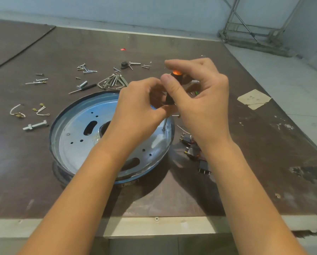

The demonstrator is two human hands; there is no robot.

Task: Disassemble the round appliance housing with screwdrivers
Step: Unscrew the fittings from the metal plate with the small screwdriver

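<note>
Reading from the left, we are seeing wire loops [18, 111], a bolt [35, 125] and loose screws [86, 69] lying on the table [246, 162], with a spare driver [82, 87] and a bunch of hex keys [111, 82] lying just beyond the housing [69, 126]. The housing is sitting open side up near the table's front edge. Our left hand [135, 109] is reaching across it and curling its fingers round the lower handle of the screwdriver [177, 77], steadying it. Our right hand [201, 96] is pinching the handle's top between thumb and forefinger, the remaining fingers fanning loosely. The shaft [164, 124] is standing nearly upright, its tip meeting the plate near the right rim; the screw itself is too small for us to make out. Further right, black switches [192, 150] are lying just beside the housing, and a paper scrap [253, 99] is lying well apart. We are judging three risks here. With so light a pinch pressing down, the tip may be camming out and rounding the head, or skating across the plate toward the left fingers. With nothing clamping the housing, turning force may be spinning or sliding it into the switches. A freed screw may be dropping through the plate's slots.
</note>
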